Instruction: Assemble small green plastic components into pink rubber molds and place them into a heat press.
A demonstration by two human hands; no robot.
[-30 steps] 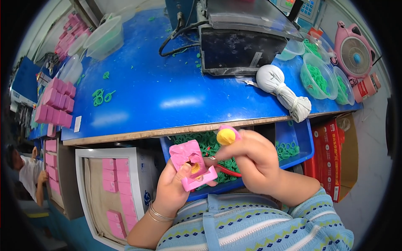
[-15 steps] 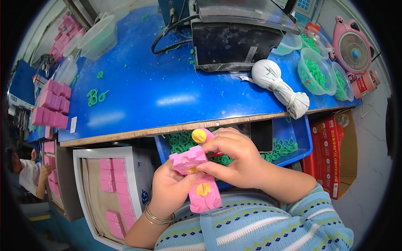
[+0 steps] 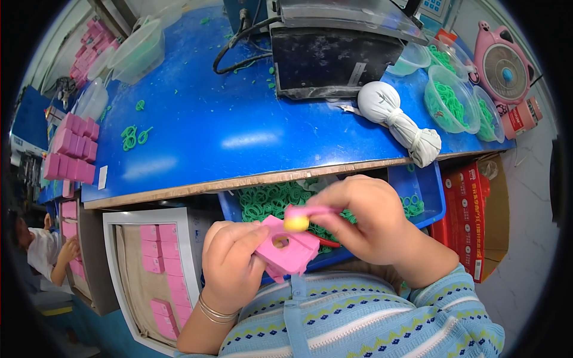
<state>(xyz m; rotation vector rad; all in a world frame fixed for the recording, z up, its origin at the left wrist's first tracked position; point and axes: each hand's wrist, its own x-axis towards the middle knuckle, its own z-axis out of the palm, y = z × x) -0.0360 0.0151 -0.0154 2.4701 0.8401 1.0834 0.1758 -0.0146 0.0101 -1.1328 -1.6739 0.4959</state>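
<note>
My left hand (image 3: 230,259) is closed on a pink rubber mold block (image 3: 286,253), tilted over my lap, with a round hole in its upper face. Just above that hole, my right hand (image 3: 373,224) pinches a small pink mold plug with a yellow end (image 3: 296,223); the plug is partly blurred. Whether its yellow end touches the block I cannot tell. Under my hands a blue bin (image 3: 439,200) holds many green wax rings (image 3: 271,200). Something red, partly hidden behind the block and my right hand, shows at the bin's near side.
The blue tabletop (image 3: 197,131) has loose green pieces at left. A white cloth bundle (image 3: 406,122) lies near its edge, beside a black machine (image 3: 334,65). Clear bowls (image 3: 452,101) and a pink fan (image 3: 506,68) stand right. Pink blocks fill a white-framed tray (image 3: 113,262). Another person's hand (image 3: 67,247) is far left.
The pink block in my left hand has turned, so the face with a round hole now shows. My right hand has shifted slightly right, and the plug's yellow end now points down toward the block.
</note>
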